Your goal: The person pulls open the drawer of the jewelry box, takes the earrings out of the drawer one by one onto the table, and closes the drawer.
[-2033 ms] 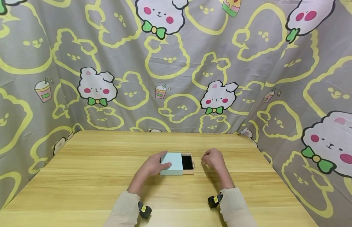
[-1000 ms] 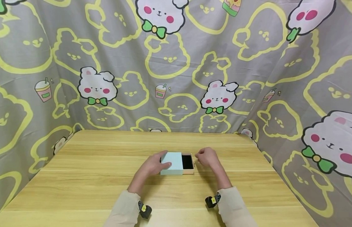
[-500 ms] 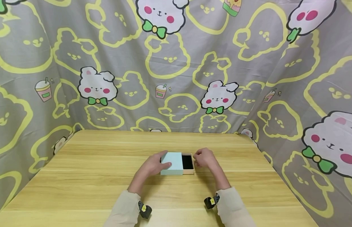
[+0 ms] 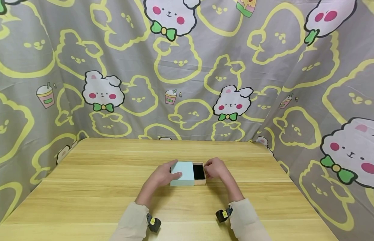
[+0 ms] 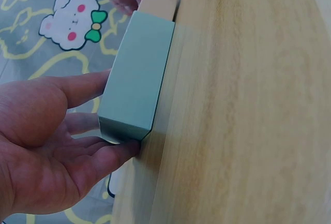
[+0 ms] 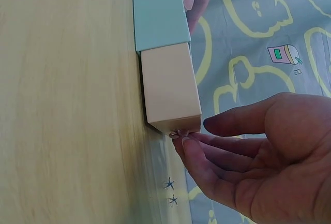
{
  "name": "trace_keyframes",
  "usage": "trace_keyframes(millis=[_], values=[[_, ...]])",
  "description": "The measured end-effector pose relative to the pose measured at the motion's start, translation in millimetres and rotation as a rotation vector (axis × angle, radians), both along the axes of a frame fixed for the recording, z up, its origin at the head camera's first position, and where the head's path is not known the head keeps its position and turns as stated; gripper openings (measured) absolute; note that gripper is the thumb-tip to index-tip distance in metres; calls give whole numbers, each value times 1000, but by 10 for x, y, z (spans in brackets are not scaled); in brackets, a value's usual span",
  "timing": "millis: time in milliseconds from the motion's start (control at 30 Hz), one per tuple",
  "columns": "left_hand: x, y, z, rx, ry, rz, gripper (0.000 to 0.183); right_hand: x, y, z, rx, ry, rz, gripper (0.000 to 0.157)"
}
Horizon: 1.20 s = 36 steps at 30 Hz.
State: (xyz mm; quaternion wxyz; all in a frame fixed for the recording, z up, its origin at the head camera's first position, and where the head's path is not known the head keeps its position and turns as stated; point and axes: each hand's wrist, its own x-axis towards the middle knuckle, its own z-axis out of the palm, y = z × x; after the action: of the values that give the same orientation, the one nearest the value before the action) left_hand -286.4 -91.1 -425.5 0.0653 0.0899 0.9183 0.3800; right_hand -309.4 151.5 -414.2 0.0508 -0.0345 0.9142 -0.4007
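A shallow box with a pale blue sleeve (image 4: 182, 174) lies on the table, its peach drawer (image 4: 200, 181) partly out to the right. Black lining shows inside the drawer. My left hand (image 4: 163, 174) grips the sleeve's left end, thumb on top; the left wrist view shows fingers round that end. My right hand (image 4: 215, 168) is at the drawer's outer end. In the right wrist view its fingertips (image 6: 187, 145) touch a small pull loop (image 6: 176, 134) there, with the thumb separate near the drawer's upper edge. Two small dark star-shaped things (image 6: 170, 191) lie just beyond the drawer.
The wooden table (image 4: 187, 207) extends on all sides of the box. A grey curtain (image 4: 187, 83) printed with rabbits and yellow outlines hangs behind and along both sides. Black wrist cameras (image 4: 153, 223) sit at both sleeve cuffs.
My right hand has moved left from a spot right of the box up to the drawer's end. My left hand and the box stay where they were, with the drawer out about as far.
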Motion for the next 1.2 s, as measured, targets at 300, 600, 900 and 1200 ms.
trace_keyframes(millis=[300, 600, 900, 1200], values=[[-1, 0, -1, 4, -1, -2, 65, -13, -12, -32, 3, 5, -19, 17], [0, -2, -5, 7, 4, -1, 65, -27, -24, -45, 24, 18, -4, 14], [-5, -2, -13, 6, 7, -2, 65, -14, -44, -48, 0, 26, 8, 13], [-1, -7, -8, 5, 8, -10, 64, -4, -89, -44, -30, 7, 8, 16]])
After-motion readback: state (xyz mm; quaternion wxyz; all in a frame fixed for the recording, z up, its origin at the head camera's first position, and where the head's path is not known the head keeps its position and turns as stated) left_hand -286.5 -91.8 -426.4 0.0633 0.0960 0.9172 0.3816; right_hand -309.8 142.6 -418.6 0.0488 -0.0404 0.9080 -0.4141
